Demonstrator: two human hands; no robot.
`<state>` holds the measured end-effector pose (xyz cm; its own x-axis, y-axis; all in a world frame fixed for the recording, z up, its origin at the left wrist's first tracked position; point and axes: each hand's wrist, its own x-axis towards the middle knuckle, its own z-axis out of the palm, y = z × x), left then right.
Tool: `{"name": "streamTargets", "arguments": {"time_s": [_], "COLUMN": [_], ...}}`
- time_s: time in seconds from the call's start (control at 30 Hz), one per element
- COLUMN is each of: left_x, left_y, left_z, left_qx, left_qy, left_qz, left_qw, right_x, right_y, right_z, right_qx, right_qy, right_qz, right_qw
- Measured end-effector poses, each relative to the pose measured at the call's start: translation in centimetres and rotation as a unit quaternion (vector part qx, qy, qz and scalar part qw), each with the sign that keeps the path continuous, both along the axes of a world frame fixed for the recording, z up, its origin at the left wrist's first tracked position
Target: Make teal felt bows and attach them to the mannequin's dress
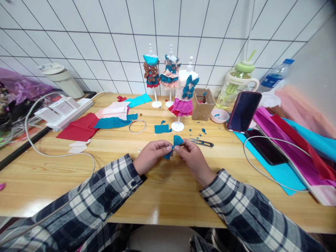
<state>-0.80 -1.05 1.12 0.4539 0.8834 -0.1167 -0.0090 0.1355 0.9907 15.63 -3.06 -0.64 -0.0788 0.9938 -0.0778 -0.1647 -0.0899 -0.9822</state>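
A small teal paper bow (177, 140) is pinched at its middle between my two hands, its upper end fanned out. My left hand (153, 154) holds it from the left with thumb and fingers closed. From the right, my right hand (193, 157) grips it near the centre. Just beyond lie a teal paper rectangle (161, 128), small teal scraps and black thread snips (206, 142). A white mini dress form (187, 89) with teal bows and a magenta skirt stands behind the hands.
Two more dressed forms (151, 71) stand at the back beside a cardboard box (203, 105). A pink bowl (219, 116), a propped phone (244, 111) and coloured sheets lie right. Red paper (78, 127), a power strip (64, 113) and a white cable are left.
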Motion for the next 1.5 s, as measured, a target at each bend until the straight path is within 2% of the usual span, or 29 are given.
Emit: {"name": "streamTargets", "arguments": {"time_s": [0.2,0.37,0.43,0.53,0.63,0.7,0.9,1.2,1.37,1.5], "left_x": [-0.2,-0.3,-0.3,-0.2,0.0,0.0,-0.2,0.1,0.0,-0.1], "left_y": [0.2,0.2,0.2,0.2,0.1,0.1,0.2,-0.1,0.0,0.0], "left_z": [-0.2,-0.2,0.0,0.5,1.0,1.1,1.0,1.3,1.0,1.0], "left_qx": [-0.024,-0.016,0.005,0.083,0.167,0.191,0.208,0.237,0.256,0.264], "left_qy": [-0.021,0.011,0.030,0.072,0.149,0.191,0.204,0.244,0.247,0.243], "left_qz": [-0.014,-0.028,-0.023,0.006,0.035,0.047,0.088,0.085,0.106,0.110], "left_qw": [0.999,0.999,0.999,0.994,0.974,0.962,0.953,0.936,0.929,0.927], "right_x": [0.1,0.1,0.1,0.2,0.3,0.3,0.2,0.3,0.3,0.0], "right_y": [0.1,0.0,-0.1,0.0,0.0,0.0,-0.1,0.2,0.2,0.2], "right_z": [-0.1,-0.1,0.0,0.0,0.0,-0.1,0.2,-0.1,-0.1,-0.3], "right_qx": [0.003,-0.016,-0.018,0.001,0.013,0.016,0.008,0.030,0.012,0.040], "right_qy": [0.002,-0.004,-0.009,-0.032,-0.052,-0.061,-0.076,-0.130,-0.069,-0.046], "right_qz": [0.026,0.020,0.015,0.012,0.011,0.013,0.016,-0.006,0.039,0.075], "right_qw": [1.000,1.000,1.000,0.999,0.999,0.998,0.997,0.991,0.997,0.995]}}
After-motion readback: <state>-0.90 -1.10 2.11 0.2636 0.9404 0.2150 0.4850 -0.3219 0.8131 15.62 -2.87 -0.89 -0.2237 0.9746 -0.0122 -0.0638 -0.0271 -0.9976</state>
